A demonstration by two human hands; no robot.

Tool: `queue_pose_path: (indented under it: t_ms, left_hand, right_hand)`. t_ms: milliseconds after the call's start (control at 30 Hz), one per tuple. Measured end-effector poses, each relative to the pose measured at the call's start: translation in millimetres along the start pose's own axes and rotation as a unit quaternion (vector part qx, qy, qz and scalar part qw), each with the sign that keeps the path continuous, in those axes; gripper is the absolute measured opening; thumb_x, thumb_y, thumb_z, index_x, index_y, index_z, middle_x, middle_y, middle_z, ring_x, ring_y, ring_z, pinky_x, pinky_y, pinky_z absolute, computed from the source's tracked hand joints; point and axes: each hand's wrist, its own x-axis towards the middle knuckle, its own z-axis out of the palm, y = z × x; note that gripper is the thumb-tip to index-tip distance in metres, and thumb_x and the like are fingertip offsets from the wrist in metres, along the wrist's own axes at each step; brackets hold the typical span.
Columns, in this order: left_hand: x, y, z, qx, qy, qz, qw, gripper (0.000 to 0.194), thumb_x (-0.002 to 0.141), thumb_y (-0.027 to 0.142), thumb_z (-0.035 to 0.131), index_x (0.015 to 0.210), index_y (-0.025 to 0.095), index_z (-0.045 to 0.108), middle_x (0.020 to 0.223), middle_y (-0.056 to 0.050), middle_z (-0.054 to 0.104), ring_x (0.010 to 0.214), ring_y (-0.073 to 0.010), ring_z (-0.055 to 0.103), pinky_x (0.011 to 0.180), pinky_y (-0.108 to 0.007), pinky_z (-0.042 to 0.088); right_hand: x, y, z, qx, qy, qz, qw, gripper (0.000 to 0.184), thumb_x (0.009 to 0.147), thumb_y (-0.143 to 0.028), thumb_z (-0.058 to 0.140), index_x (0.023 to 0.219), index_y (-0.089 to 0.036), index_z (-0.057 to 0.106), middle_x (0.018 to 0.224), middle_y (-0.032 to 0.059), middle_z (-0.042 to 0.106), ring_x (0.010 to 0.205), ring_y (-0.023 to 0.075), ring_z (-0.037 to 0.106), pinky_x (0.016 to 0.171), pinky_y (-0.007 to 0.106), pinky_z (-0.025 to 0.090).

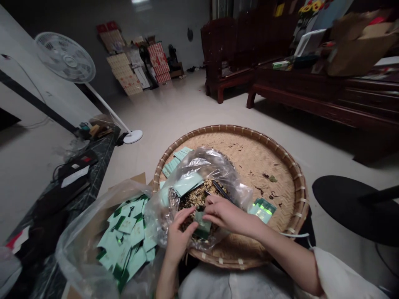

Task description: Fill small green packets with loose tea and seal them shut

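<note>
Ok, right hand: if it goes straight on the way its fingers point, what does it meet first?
Likely the dried herb mix in the clear plastic bag, just past the fingertips of the right hand. Depth is unclear, so it might pass over.

Sachet: the lower part of a pale green paper sachet (202, 226) was hidden behind the right hand (227, 214).
Bag contents: a loose brown dried plant mix (199, 198) lay veiled by a crinkled clear plastic bag (199, 166).
Tray: dark specks on a round woven bamboo tray (264, 164) were too small to tell.
Bench: a dark carved wooden bench (330, 85) ran off the right edge.
</note>
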Motion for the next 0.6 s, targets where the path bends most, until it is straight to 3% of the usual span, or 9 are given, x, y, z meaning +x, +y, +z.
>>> queue_pose_path:
  t_ms: [67,167,267,300,433,600]
  left_hand:
    - [5,4,1.2,-0.024,0.016,-0.023,0.999,0.032,0.06,0.034,0.078,0.086,0.018,0.075,0.096,-0.01,0.073,0.092,-0.0252,0.066,0.083,-0.036,0.052]
    - [8,7,11.5,-0.129,0.042,-0.106,0.985,0.03,0.054,0.036,0.081,0.072,0.014,0.072,0.07,-0.005,0.072,0.064,-0.0186,0.065,0.063,-0.029,0.053]
    - [7,6,23.9,-0.216,0.096,-0.144,0.961,0.035,0.048,0.035,0.084,0.069,0.014,0.065,0.059,0.001,0.066,0.052,-0.0123,0.059,0.051,-0.022,0.048]
    - [6,5,27.2,-0.231,0.108,-0.147,0.956,0.037,0.048,0.034,0.084,0.07,0.014,0.063,0.059,0.002,0.066,0.051,-0.0111,0.058,0.049,-0.02,0.047]
    - [3,7,33.3,-0.266,0.117,-0.15,0.945,0.039,0.052,0.037,0.084,0.073,0.015,0.06,0.061,0.003,0.064,0.051,-0.0096,0.057,0.05,-0.019,0.047]
    - [1,9,28.3,-0.32,0.079,-0.189,0.925,0.042,0.051,0.036,0.085,0.08,0.012,0.067,0.067,-0.003,0.069,0.059,-0.0139,0.063,0.058,-0.024,0.051]
  right_hand:
    - [0,1,0,0.032,0.011,-0.02,0.999,0.017,0.088,-0.022,0.058,0.074,-0.016,0.067,0.078,0.004,0.059,0.073,0.0145,0.055,0.066,0.026,0.043]
    - [-1,3,3,0.123,0.116,0.032,0.985,0.013,0.085,-0.025,0.062,0.094,-0.019,0.067,0.082,0.0034,0.065,0.073,0.0142,0.059,0.067,0.026,0.046]
    - [-3,6,12,0.203,0.178,0.123,0.955,0.04,0.073,-0.03,0.073,0.11,-0.019,0.062,0.08,0.001,0.065,0.07,0.0135,0.059,0.063,0.025,0.047]
    - [-3,6,16,0.221,0.17,0.14,0.95,0.04,0.07,-0.03,0.074,0.107,-0.019,0.063,0.076,0.0,0.064,0.066,0.0131,0.058,0.06,0.024,0.047]
    - [-4,8,30,0.278,0.145,0.18,0.932,0.011,0.072,-0.026,0.067,0.071,-0.015,0.067,0.062,-0.0003,0.061,0.059,0.0121,0.055,0.056,0.023,0.044]
    - [-7,13,35,0.356,0.166,0.235,0.889,0.016,0.074,-0.031,0.062,0.075,-0.016,0.068,0.066,0.0014,0.063,0.057,0.0128,0.055,0.049,0.023,0.045]
